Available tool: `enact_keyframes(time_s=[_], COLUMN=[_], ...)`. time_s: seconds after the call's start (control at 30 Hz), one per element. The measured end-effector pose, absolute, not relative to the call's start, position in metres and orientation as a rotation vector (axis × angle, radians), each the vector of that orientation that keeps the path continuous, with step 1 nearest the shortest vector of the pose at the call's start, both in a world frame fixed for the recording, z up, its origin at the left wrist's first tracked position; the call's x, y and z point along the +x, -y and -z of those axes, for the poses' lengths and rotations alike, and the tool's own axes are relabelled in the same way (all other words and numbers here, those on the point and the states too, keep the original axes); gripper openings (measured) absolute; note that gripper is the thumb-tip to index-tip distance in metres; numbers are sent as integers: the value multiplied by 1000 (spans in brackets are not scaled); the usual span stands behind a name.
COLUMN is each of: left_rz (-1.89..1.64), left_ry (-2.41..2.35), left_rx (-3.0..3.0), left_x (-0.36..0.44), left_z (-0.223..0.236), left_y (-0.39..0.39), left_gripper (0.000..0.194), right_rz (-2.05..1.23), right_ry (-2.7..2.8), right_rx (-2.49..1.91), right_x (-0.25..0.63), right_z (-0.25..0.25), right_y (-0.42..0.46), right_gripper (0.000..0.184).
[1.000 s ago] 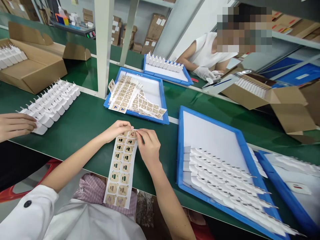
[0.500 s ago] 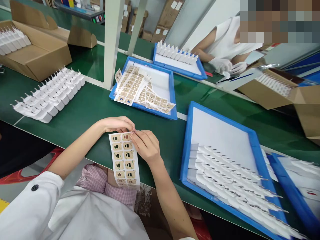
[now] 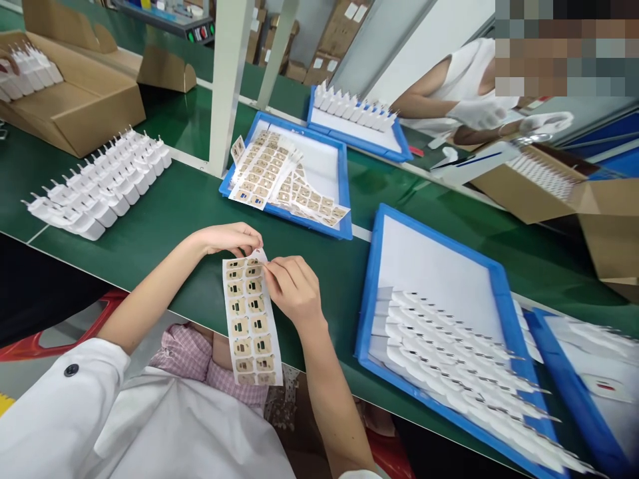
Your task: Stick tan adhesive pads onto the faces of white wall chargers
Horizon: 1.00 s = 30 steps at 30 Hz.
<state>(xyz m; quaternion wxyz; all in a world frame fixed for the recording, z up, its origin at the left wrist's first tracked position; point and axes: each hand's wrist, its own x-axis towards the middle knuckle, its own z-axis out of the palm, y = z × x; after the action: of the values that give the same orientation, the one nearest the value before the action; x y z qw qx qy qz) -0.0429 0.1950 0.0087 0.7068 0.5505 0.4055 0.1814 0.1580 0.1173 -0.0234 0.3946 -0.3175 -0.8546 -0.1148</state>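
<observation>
White post, red seat, cartons

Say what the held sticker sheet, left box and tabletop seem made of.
Sheet: probably matte paper, thin and slightly bent. Box: likely matte brown cardboard, given its folded flaps. Tabletop: smooth, faintly glossy by its reflections; laminate or rubber, hard to tell.

In the middle of the frame, the left hand and right hand, fingertips meeting half a second ago, now stand slightly apart, a corner of the sticker sheet poking up between them. At upper right, a co-worker's gloved hands have parted. At upper left, another person's hand now shows at the white blocks.
</observation>
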Motion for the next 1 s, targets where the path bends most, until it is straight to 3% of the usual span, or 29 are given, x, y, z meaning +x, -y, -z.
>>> enact_keyframes(time_s=[0.4, 0.6, 0.7, 0.87, 1.0], left_rz=[-420, -468, -560, -982, -1287], left_ry=[-1102, -1192, -1312, -1657, -2082], left_rx=[1377, 1468, 1520, 1719, 1708], left_x=[-58, -59, -52, -64, -121], left_z=[10, 19, 13, -8, -5], left_y=[-211, -219, -218, -164, -88], left_gripper=[8, 23, 30, 17, 13], right_rz=[-433, -1157, -1425, -1437, -1337], right_ry=[1817, 1476, 1436, 901, 491], right_rx=[-1115, -1144, -1144, -1212, -1153], right_x=[182, 185, 178, 172, 162], right_z=[9, 12, 20, 46, 65], right_y=[-125, -81, -47, -29, -40], right_gripper=[24, 51, 50, 42, 42])
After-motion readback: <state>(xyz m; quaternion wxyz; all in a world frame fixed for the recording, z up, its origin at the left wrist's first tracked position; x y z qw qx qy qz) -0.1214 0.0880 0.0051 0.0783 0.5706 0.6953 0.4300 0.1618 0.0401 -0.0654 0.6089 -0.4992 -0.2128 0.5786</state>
